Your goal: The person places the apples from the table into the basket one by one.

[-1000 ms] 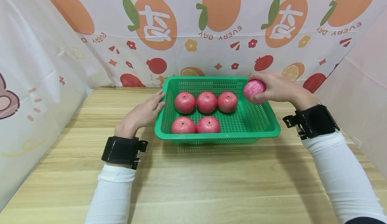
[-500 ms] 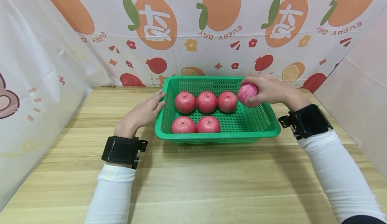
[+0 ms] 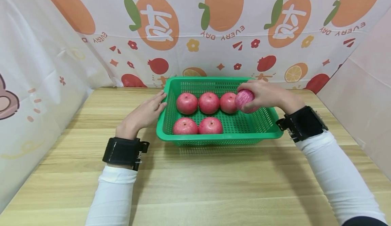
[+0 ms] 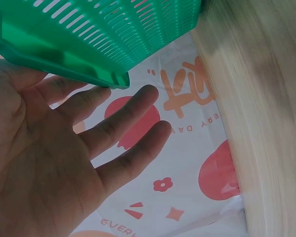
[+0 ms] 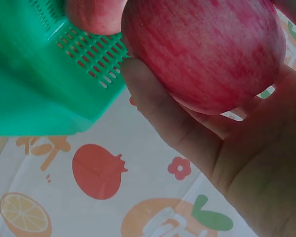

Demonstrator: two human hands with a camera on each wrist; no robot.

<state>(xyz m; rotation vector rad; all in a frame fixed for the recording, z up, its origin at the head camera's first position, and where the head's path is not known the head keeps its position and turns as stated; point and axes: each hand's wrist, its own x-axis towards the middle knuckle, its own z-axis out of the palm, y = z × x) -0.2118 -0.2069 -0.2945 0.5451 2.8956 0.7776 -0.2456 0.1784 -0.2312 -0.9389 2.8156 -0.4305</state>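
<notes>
A green plastic basket (image 3: 262, 136) with slotted walls sits on the table, with several red apples (image 3: 209, 103) inside: three along the back and two at the front left. My right hand (image 3: 267, 95) grips another apple (image 3: 244, 100) over the right part of the basket, overlapping the rightmost back apple (image 3: 228, 102) in the head view. In the right wrist view the thumb and fingers curl round this streaky red apple (image 5: 204, 52). My left hand (image 3: 146, 112) rests against the basket's left rim; its fingers (image 4: 128, 113) are nearly straight in the left wrist view.
The wooden table (image 3: 195, 182) carries the basket near its back edge. A white fruit-print cloth (image 3: 192, 22) hangs right behind the basket, and more cloth lines the left and right sides. Black straps (image 3: 123, 151) circle both wrists.
My right hand has carried its apple left and slightly down, from the basket's right side to beside the rightmost back apple. The left hand, basket and other apples stay in place.
</notes>
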